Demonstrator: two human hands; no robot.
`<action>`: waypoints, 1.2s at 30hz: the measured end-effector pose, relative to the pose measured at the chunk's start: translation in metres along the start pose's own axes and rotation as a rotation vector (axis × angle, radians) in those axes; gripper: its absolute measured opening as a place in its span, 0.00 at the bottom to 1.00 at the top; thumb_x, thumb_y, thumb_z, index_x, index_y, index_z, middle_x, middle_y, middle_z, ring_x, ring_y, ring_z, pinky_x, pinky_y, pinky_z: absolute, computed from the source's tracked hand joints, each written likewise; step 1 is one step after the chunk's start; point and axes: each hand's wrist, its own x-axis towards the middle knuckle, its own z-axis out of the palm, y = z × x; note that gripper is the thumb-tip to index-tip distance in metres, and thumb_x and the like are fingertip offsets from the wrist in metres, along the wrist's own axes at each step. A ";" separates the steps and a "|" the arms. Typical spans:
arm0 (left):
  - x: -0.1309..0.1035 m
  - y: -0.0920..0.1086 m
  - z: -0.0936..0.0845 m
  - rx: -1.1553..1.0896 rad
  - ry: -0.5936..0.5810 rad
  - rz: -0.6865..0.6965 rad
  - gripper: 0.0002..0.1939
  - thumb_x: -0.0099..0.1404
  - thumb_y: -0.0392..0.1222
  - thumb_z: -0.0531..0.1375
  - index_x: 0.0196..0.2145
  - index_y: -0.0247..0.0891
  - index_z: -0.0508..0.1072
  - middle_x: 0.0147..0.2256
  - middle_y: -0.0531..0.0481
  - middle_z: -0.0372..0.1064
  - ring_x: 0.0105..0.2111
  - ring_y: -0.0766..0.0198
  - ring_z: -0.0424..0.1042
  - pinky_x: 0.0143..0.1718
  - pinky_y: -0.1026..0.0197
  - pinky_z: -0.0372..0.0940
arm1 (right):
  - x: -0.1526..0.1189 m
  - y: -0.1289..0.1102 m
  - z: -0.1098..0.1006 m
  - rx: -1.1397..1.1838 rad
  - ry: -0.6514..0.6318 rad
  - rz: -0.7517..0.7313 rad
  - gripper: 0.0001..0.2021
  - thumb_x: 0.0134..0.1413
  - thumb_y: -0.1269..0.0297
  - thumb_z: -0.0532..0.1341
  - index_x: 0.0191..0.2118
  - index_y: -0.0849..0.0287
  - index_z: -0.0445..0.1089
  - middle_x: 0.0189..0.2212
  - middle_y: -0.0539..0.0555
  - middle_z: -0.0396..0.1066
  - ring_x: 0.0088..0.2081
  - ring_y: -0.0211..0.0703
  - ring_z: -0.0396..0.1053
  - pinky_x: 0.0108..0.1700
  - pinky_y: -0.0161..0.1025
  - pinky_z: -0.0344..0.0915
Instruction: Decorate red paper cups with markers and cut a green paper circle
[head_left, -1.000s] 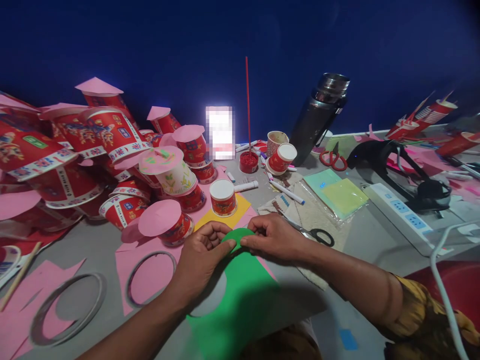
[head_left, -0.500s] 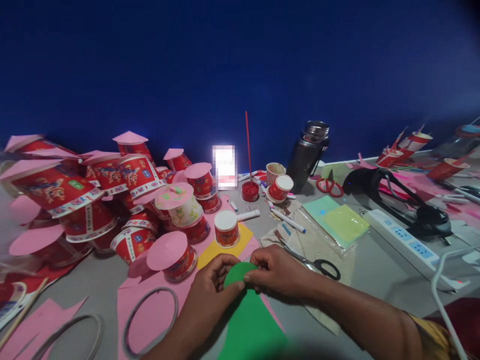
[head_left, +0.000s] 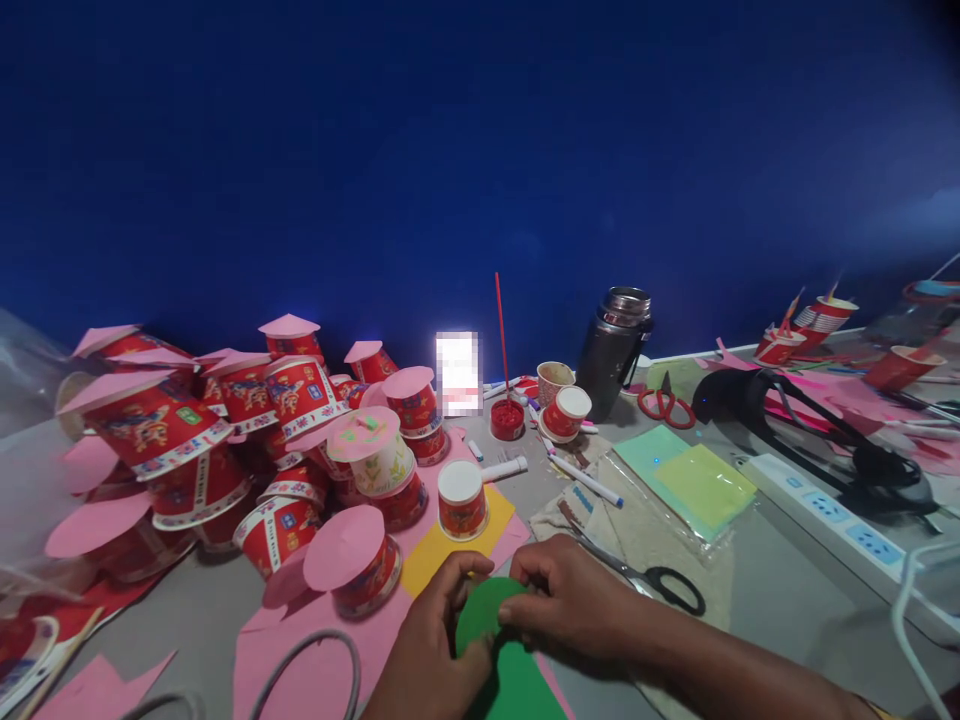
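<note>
A green sheet of paper (head_left: 521, 685) with a rounded top end lies between my hands at the lower middle. My left hand (head_left: 442, 625) holds its left edge, the thumb on the upper face and the fingers curled beyond the rim. From the right, my right hand (head_left: 559, 600) pinches the rounded end between thumb and fingers. Just beyond my hands, a small red paper cup (head_left: 461, 505) stands upside down, its white base up, on yellow paper (head_left: 427, 570). Pink paper (head_left: 300, 640) lies under and to the left of my left hand.
Red paper cups (head_left: 184, 485) with pink paper discs are piled at the left. Black-handled scissors (head_left: 671, 590) lie right of my hands. Behind stand a red paint pot (head_left: 508, 420) and a dark flask (head_left: 615, 355). A power strip (head_left: 825, 515) is at the right.
The view has tilted upward, so the table things appear lower. Both hands remain on the green paper. My left thumb has shifted down along it.
</note>
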 end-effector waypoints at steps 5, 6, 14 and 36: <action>-0.003 -0.002 0.005 -0.002 0.038 0.009 0.20 0.53 0.41 0.66 0.46 0.42 0.74 0.36 0.47 0.80 0.39 0.51 0.79 0.45 0.55 0.70 | -0.002 -0.001 0.005 -0.029 0.045 -0.016 0.06 0.45 0.69 0.66 0.29 0.56 0.67 0.23 0.43 0.62 0.28 0.37 0.58 0.29 0.34 0.50; -0.003 -0.001 0.007 -0.024 0.036 0.001 0.21 0.54 0.42 0.66 0.46 0.43 0.73 0.35 0.47 0.80 0.39 0.51 0.79 0.45 0.55 0.70 | -0.002 -0.002 0.006 -0.014 0.047 -0.026 0.06 0.44 0.69 0.65 0.32 0.56 0.68 0.25 0.43 0.65 0.29 0.37 0.60 0.29 0.34 0.52; -0.006 -0.004 0.015 -0.027 0.075 -0.008 0.26 0.53 0.41 0.64 0.51 0.43 0.71 0.44 0.43 0.82 0.45 0.47 0.81 0.51 0.52 0.72 | -0.005 0.001 0.013 -0.133 0.043 -0.077 0.20 0.42 0.71 0.63 0.46 0.53 0.71 0.39 0.51 0.79 0.39 0.48 0.72 0.39 0.38 0.61; -0.007 0.012 0.011 0.114 -0.001 0.019 0.27 0.59 0.39 0.64 0.57 0.42 0.67 0.32 0.58 0.68 0.33 0.61 0.69 0.36 0.61 0.62 | -0.007 -0.001 0.002 -0.387 0.013 -0.129 0.23 0.51 0.72 0.62 0.55 0.56 0.68 0.44 0.56 0.80 0.43 0.53 0.76 0.41 0.40 0.59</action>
